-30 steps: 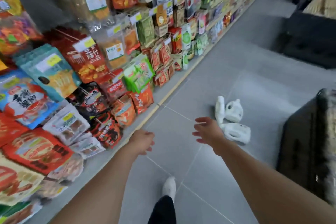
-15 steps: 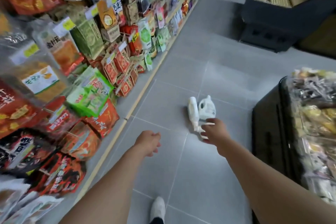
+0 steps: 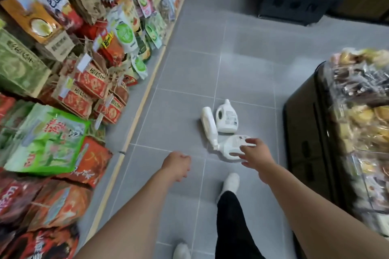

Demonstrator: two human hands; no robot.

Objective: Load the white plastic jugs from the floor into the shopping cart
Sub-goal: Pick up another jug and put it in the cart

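Three white plastic jugs lie together on the grey tiled floor. A handled jug (image 3: 227,117) rests farthest from me, with a slim bottle (image 3: 208,124) on its side to its left. The nearest jug (image 3: 232,147) lies on its side with its handle towards me. My right hand (image 3: 255,155) reaches out over this nearest jug with fingers spread; whether it touches the jug I cannot tell. My left hand (image 3: 176,164) hangs to the left of the jugs, fingers loosely curled, holding nothing. No shopping cart is in view.
Shelves packed with snack bags (image 3: 69,82) line the left side of the aisle. A black display stand (image 3: 305,149) full of wrapped goods stands close on the right. Another dark unit (image 3: 294,2) sits at the far end. My white shoes (image 3: 231,181) are on the tiles.
I have stepped closer to the jugs. My right hand has moved forward over the nearest jug and its fingers have spread. My left hand stays low and loosely curled.
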